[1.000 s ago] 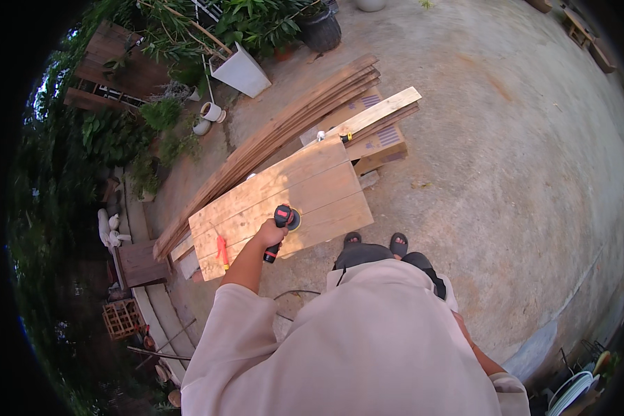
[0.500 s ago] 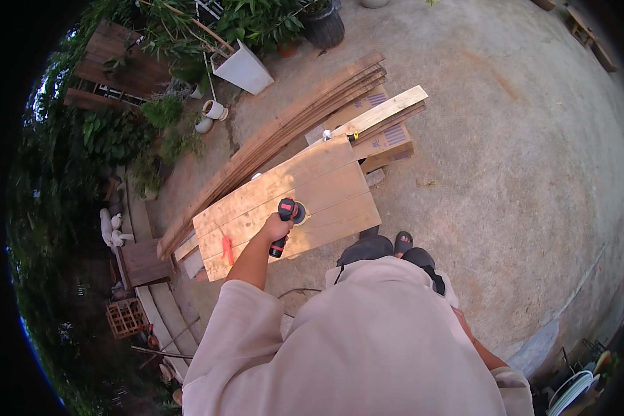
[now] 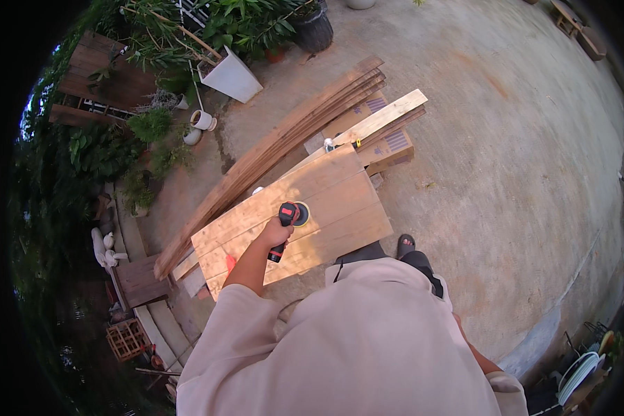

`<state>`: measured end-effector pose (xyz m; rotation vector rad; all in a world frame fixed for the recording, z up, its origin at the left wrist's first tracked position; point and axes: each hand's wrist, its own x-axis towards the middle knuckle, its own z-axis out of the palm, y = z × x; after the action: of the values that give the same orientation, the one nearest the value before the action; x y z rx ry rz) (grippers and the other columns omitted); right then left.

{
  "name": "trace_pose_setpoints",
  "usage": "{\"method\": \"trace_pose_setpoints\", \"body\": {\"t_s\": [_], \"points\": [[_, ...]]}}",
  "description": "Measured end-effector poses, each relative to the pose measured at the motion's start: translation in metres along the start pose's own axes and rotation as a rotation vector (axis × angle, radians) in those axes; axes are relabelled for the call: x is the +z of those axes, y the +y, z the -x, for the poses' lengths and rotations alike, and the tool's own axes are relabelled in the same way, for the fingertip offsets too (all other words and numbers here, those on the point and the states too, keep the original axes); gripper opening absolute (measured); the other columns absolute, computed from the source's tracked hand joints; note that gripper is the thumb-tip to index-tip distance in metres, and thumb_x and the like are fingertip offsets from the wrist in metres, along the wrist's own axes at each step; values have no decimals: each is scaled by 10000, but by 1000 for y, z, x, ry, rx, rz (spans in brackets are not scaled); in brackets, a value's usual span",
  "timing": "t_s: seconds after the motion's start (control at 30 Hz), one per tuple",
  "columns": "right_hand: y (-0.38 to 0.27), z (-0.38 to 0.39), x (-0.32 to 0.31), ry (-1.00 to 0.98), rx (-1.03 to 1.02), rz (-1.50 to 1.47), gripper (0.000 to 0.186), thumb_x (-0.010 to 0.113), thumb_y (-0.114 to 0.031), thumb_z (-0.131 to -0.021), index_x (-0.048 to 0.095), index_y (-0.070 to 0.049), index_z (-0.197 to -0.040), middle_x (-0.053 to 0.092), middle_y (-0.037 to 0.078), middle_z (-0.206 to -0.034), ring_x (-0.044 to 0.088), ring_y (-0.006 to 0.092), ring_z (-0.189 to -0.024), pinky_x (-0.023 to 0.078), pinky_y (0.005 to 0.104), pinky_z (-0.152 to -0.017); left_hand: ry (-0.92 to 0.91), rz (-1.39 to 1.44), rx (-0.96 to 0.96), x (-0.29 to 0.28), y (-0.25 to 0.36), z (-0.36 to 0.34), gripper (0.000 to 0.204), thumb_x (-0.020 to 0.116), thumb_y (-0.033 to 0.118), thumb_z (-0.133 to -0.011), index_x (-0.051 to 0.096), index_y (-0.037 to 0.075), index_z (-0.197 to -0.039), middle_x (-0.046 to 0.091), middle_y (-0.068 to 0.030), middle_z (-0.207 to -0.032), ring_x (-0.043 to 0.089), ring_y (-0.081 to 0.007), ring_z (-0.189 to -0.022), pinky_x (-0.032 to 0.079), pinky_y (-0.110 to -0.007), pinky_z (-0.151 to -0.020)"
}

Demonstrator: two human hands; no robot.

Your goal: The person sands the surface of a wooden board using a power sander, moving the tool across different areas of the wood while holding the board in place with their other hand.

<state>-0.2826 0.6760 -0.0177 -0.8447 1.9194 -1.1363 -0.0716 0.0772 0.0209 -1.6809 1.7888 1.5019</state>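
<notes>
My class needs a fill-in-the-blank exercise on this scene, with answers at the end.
1. The person's ____ hand grips a black-and-red power tool.
2. The tool's round pad, edged in ____, is at the wooden panel.
3. The tall, tapered planter near the plants is coloured ____.
4. The box under the pale board is made of ____.

Missing words: left; yellow; white; cardboard.

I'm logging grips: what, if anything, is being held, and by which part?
The left hand holds a black-and-red power tool by its handle. The right hand is out of view, so its hold cannot be told.
</notes>
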Motion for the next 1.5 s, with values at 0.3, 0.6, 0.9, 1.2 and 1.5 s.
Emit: {"method": "trace_pose_setpoints", "body": {"t_s": [0.3, 0.6, 0.9, 1.2, 1.5], "points": [[-19, 7, 23, -3, 1, 80, 236, 576, -141, -876, 610, 11, -1054, 595, 106, -968, 540, 204, -903, 452, 331, -815, -108, -89, 9, -39, -8, -25, 123, 593, 85, -805, 566, 3, -893, 586, -84, -676, 579, -187, -491, 495, -356, -455], [-30, 13, 37, -12, 2, 130, 260, 579, -138, -876, 595, 11, -1088, 583, 116, -1011, 529, 219, -947, 441, 335, -848, -19, -69, 27, -59, 7, -46, 125, 599, 90, -816, 564, -18, -870, 595, -99, -680, 591, -197, -497, 502, -361, -459], [-34, 15, 41, -13, -7, 152, 288, 581, -135, -875, 579, 10, -1123, 571, 127, -1055, 519, 235, -991, 431, 339, -882, 0, -93, 39, -65, 15, -48, 157, 602, 104, -813, 567, -7, -919, 582, -85, -663, 583, -185, -514, 492, -352, -460], [-35, 17, 42, -18, -21, 173, 318, 584, -132, -874, 564, 10, -1158, 559, 137, -1098, 508, 250, -1035, 421, 343, -915, -69, -113, 67, -61, 21, -54, 162, 602, 98, -817, 569, 1, -943, 595, -89, -678, 587, -185, -515, 494, -354, -467], [-33, 17, 44, -23, -42, 188, 350, 587, -129, -873, 548, 9, -1193, 547, 148, -1142, 497, 265, -1078, 411, 348, -949, -8, -98, 98, -63, 34, -60, 145, 603, 97, -813, 586, 19, -935, 578, -80, -647, 578, -178, -505, 481, -356, -459]]}}
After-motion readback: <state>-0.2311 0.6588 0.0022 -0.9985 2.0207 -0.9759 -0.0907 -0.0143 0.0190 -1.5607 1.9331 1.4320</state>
